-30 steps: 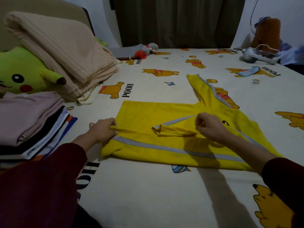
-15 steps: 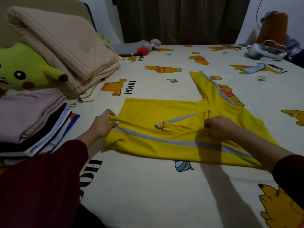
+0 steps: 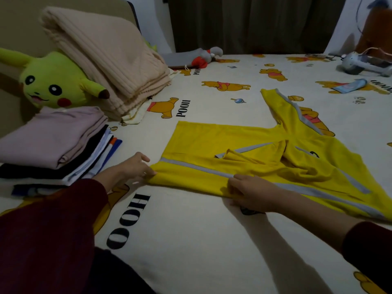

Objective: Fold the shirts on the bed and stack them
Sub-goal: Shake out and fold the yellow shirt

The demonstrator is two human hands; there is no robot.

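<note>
A yellow shirt with grey stripes (image 3: pixel 212 151) lies spread on the bed (image 3: pixel 191 240), one sleeve folded onto its middle and the other sleeve reaching toward the back right. My left hand (image 3: pixel 131 168) pinches the shirt's near left corner. My right hand (image 3: pixel 250 192) grips the shirt's near folded edge, fingers curled around the cloth. A stack of folded shirts (image 3: pixel 55 145), a mauve one on top, sits at the left edge of the bed.
A green-yellow plush toy (image 3: pixel 53 83) and a folded beige blanket (image 3: pixel 110 58) lie behind the stack. A grey and red soft toy (image 3: pixel 205 57) sits at the back. A white device with cords (image 3: pixel 364 64) and a small blue packet (image 3: pixel 350 85) lie back right.
My right hand left the shirt's middle and came down to its near edge. My left hand slid to the near left corner. The view shifted closer.
</note>
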